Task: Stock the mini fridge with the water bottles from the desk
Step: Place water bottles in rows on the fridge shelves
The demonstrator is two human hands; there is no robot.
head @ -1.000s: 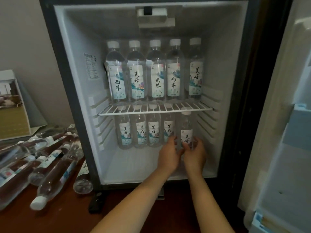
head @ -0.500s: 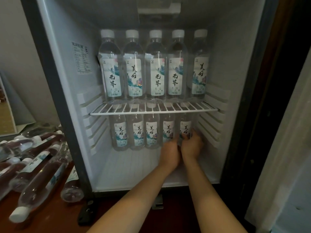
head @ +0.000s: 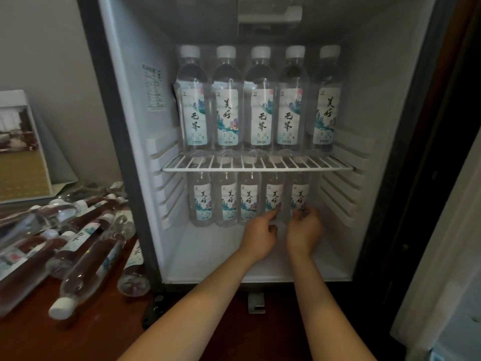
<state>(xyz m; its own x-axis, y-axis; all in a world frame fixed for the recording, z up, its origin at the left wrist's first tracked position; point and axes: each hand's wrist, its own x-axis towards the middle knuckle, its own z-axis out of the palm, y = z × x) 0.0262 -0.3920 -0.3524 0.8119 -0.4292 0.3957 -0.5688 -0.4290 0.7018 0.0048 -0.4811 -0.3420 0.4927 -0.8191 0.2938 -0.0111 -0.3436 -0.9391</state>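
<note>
The open mini fridge (head: 125, 152) holds several upright water bottles (head: 257, 110) on its white wire shelf (head: 257, 166). A second row of several bottles stands on the fridge floor below. My left hand (head: 260, 237) reaches in with fingertips pinching the low part of the fourth lower bottle (head: 273, 196). Beside it, my right hand (head: 303, 231) curls its fingers around the base of the rightmost lower bottle (head: 299, 195). Several more bottles (head: 88, 259) lie on their sides on the dark wooden desk (head: 65, 340) to the left.
A standing printed card (head: 18, 152) leans against the wall behind the desk bottles. The fridge door (head: 447, 269) hangs open at the right. White floor (head: 221, 256) shows in front of the lower row. A small metal foot (head: 256, 303) sits under the fridge.
Both hands were together at the rightmost lower bottle, which now stands in line with the row. My left hand has shifted onto the fourth bottle. The camera has moved closer.
</note>
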